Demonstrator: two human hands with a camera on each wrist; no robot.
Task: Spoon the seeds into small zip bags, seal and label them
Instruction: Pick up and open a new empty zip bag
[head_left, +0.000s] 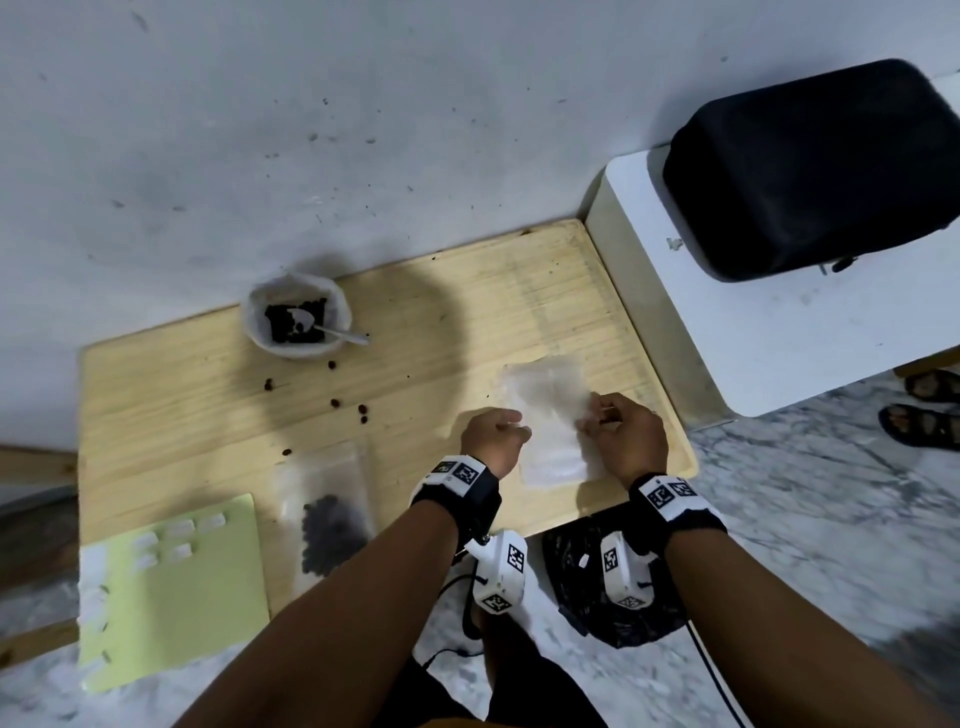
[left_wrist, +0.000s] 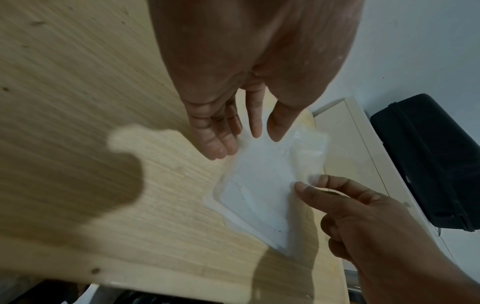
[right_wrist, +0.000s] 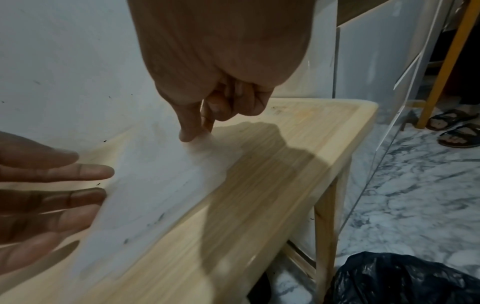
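Note:
An empty clear zip bag (head_left: 550, 410) (left_wrist: 259, 185) (right_wrist: 161, 185) lies on the right part of the wooden table (head_left: 208, 395). My right hand (head_left: 597, 421) (left_wrist: 309, 183) (right_wrist: 193, 135) pinches its right edge between thumb and forefinger. My left hand (head_left: 498, 431) (left_wrist: 233, 133) (right_wrist: 78, 185) touches the bag's left edge with straight fingers. A white bowl (head_left: 254, 317) of dark seeds holds a spoon (head_left: 332, 332) at the back left. A filled zip bag (head_left: 330, 519) lies near the front edge. Beside it is a green sheet (head_left: 197, 613) with white labels (head_left: 179, 540).
Loose seeds (head_left: 348, 405) are scattered between the bowl and my hands. A black case (head_left: 810, 166) sits on a white stand (head_left: 753, 338) right of the table. A black plastic bag (head_left: 571, 561) lies on the marble floor. Sandalled feet (head_left: 930, 410) stand far right.

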